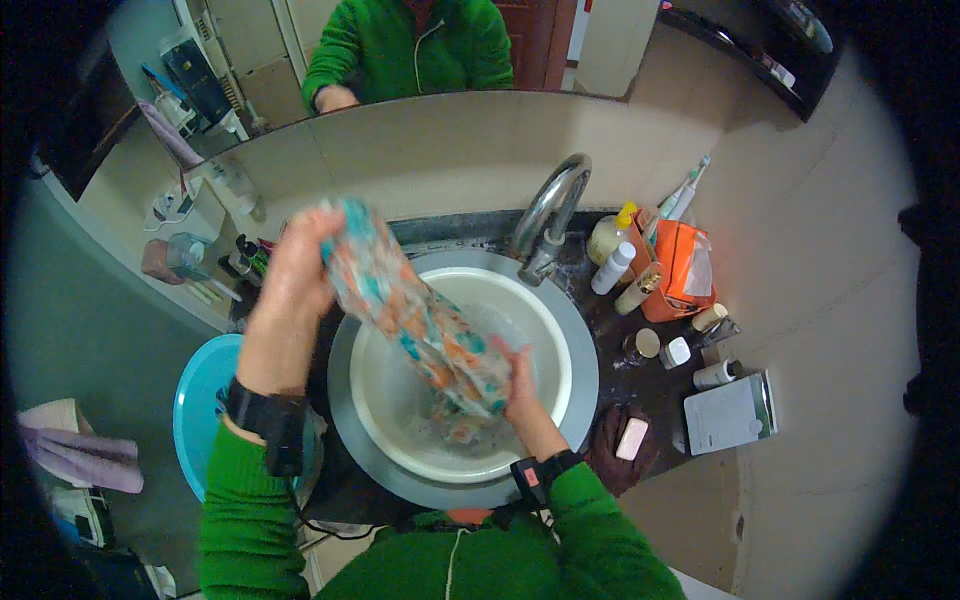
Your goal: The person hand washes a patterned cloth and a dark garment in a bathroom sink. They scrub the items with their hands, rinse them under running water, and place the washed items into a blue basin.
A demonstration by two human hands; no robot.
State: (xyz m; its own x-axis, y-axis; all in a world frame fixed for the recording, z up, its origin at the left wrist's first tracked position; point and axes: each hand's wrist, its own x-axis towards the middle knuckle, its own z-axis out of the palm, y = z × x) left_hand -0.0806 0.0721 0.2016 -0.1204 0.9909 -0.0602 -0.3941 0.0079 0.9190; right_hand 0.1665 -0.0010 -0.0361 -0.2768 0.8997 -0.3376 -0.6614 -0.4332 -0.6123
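Note:
A patterned cloth in white, orange and teal stretches at a slant between my two hands. My left hand grips its upper end, raised beyond the basin's left rim. At the lower end, my right hand holds the cloth over the basin's right side; both hands are blurred. Below it, a white basin sits inside the grey washbowl. Part of the cloth hangs low into the basin, where there seems to be some water. A chrome faucet arches at the back of the bowl.
Bottles and jars stand on the dark counter at right, with an orange basket. A pink soap bar lies on a dark brown mesh or cloth. A blue basin is at left. A mirror spans the back wall.

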